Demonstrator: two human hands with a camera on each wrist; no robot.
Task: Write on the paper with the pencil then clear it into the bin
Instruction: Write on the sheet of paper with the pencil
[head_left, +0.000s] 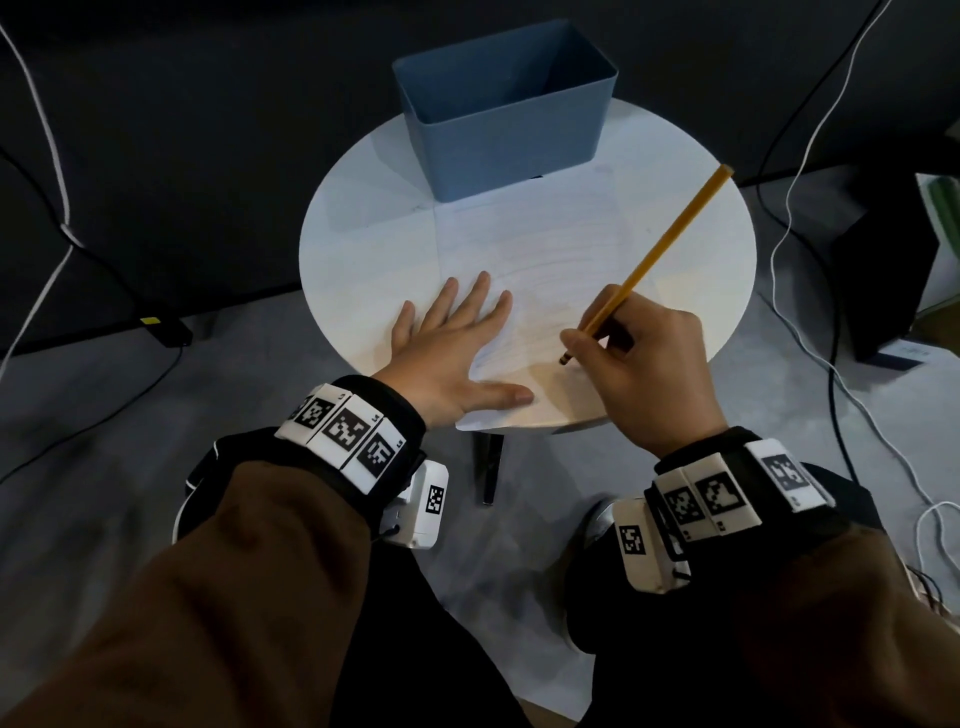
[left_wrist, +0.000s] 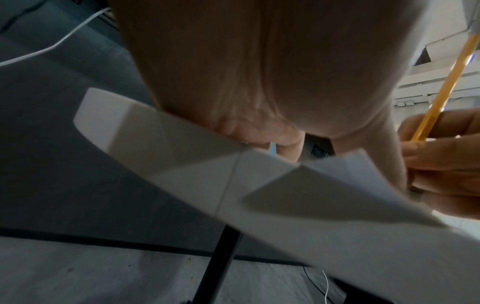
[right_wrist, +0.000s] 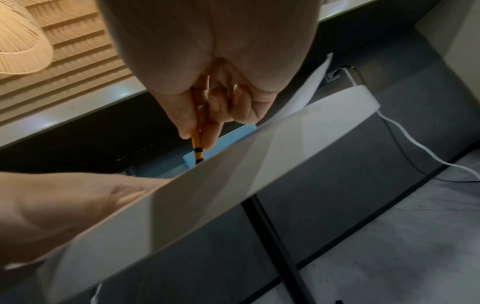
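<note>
A white lined paper (head_left: 540, 254) lies flat on the round white table (head_left: 363, 218), its near corner hanging over the front edge. My left hand (head_left: 457, 343) rests flat on the paper's left side, fingers spread and straight. My right hand (head_left: 639, 364) pinches a yellow pencil (head_left: 670, 239) near its dark tip, which touches the paper at the lower right. The pencil (right_wrist: 196, 144) shows between thumb and fingers in the right wrist view, and the pencil (left_wrist: 439, 98) shows again in the left wrist view. A blue bin (head_left: 509, 104) stands open behind the paper.
The table's edge (left_wrist: 182, 164) and black leg (left_wrist: 221, 263) run under my hands. Cables (head_left: 800, 218) trail over the grey floor on both sides. A black stand (head_left: 883, 270) sits at the right.
</note>
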